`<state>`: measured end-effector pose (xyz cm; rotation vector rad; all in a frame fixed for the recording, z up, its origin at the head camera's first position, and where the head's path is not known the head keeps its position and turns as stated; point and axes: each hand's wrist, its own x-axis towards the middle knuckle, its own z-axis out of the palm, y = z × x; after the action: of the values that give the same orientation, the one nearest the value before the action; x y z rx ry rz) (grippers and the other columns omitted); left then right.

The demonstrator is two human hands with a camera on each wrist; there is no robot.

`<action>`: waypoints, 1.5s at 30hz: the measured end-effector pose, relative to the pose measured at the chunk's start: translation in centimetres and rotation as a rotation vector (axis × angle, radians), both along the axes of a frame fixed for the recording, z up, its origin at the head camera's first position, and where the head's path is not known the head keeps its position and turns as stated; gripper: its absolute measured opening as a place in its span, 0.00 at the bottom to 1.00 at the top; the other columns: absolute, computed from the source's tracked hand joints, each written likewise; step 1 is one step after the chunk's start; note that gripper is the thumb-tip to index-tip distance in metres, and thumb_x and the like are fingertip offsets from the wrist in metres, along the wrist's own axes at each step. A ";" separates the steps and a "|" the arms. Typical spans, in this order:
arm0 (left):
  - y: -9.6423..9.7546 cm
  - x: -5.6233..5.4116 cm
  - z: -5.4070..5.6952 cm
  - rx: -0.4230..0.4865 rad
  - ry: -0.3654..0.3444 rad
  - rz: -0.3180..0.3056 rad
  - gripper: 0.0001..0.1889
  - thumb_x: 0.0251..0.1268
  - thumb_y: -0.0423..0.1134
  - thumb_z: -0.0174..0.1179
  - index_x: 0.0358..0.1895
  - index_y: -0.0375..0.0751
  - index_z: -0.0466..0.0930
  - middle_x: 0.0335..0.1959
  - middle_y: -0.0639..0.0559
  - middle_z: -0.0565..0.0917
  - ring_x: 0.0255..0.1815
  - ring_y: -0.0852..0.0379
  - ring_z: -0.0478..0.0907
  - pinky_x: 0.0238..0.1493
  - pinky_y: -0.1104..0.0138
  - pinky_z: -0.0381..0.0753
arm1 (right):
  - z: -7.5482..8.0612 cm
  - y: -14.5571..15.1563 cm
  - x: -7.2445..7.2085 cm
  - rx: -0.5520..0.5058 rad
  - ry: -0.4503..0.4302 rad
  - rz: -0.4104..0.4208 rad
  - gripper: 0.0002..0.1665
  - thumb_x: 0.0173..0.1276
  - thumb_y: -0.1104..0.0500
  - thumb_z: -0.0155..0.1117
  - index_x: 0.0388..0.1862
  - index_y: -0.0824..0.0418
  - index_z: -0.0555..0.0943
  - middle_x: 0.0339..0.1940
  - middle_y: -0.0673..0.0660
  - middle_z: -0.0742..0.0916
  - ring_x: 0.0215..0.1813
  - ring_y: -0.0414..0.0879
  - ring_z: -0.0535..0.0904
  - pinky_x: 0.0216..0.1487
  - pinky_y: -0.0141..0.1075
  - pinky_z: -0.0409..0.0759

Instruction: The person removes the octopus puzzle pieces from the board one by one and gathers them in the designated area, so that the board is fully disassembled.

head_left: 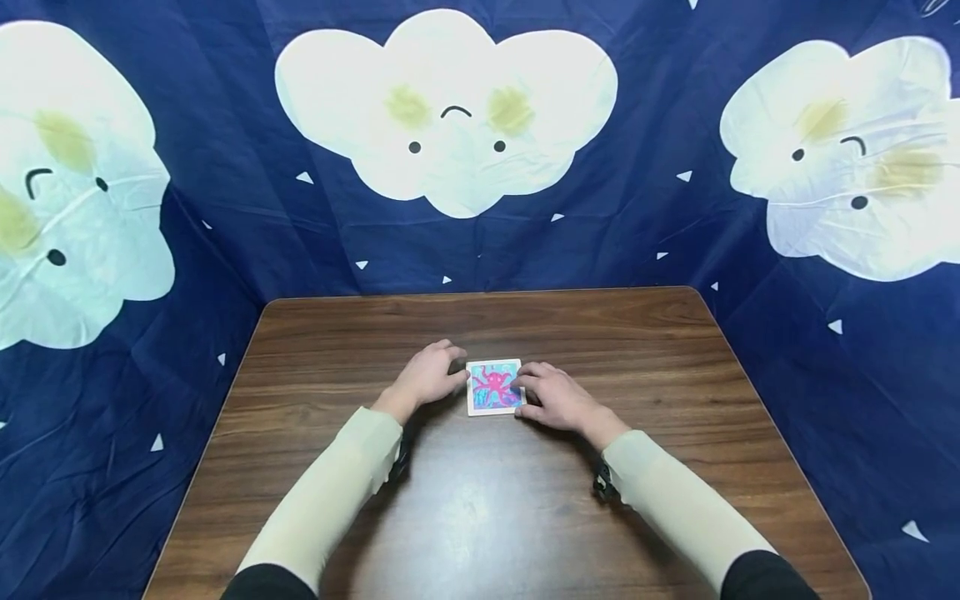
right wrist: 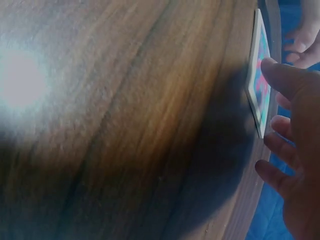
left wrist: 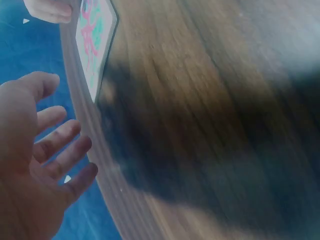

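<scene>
On one wood-grain bench, toward the far side, lies one flat picture tile. Its face carries one pink octopus on a turquoise-and-blue ground inside a white border. Two hands flank the tile. Left hand: just beside the left edge, grip wide, fingers relaxed and apart; contact with the edge cannot be told. Right hand: thumb and fingers over the right edge, grip loosely spread; contact cannot be told. Two pale sleeves cover the forearms; one black device sits at each wrist. Behind: blue cloth bearing three white clouds, each marked with two eyes, two yellow cheeks and one mouth.
</scene>
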<state>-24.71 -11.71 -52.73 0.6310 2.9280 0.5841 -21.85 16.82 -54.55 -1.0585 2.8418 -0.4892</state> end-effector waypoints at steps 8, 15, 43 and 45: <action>2.1 -1.0 -0.7 0.018 -0.046 0.000 0.16 0.71 0.38 0.58 0.58 0.44 0.84 0.58 0.47 0.85 0.66 0.45 0.77 0.68 0.51 0.74 | -0.3 -0.5 0.0 -0.009 0.065 0.044 0.24 0.65 0.47 0.75 0.58 0.55 0.86 0.59 0.54 0.83 0.63 0.51 0.78 0.68 0.48 0.75; 2.8 -1.2 -1.2 0.035 -0.054 0.007 0.15 0.69 0.30 0.56 0.55 0.43 0.85 0.53 0.47 0.85 0.58 0.45 0.82 0.63 0.52 0.78 | -0.7 -1.1 0.0 0.027 0.086 0.098 0.22 0.68 0.48 0.72 0.59 0.53 0.87 0.57 0.52 0.84 0.61 0.49 0.78 0.66 0.46 0.76; 5.0 -2.0 -0.6 -0.056 -0.126 -0.031 0.18 0.64 0.30 0.59 0.56 0.44 0.84 0.53 0.46 0.84 0.57 0.48 0.80 0.63 0.55 0.78 | -0.7 -1.2 0.0 0.025 0.120 0.131 0.16 0.68 0.49 0.72 0.52 0.53 0.90 0.55 0.53 0.86 0.61 0.50 0.80 0.65 0.45 0.77; 5.3 -2.2 -0.6 -0.074 -0.126 -0.033 0.18 0.63 0.31 0.59 0.56 0.44 0.84 0.54 0.46 0.84 0.58 0.47 0.80 0.63 0.55 0.77 | -0.7 -1.2 -0.1 0.025 0.116 0.125 0.16 0.68 0.49 0.72 0.52 0.53 0.90 0.55 0.53 0.86 0.61 0.50 0.80 0.64 0.45 0.78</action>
<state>-26.87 -6.39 -53.29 0.6101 2.8022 0.4901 -21.93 15.66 -55.25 -1.2913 2.8471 -0.3933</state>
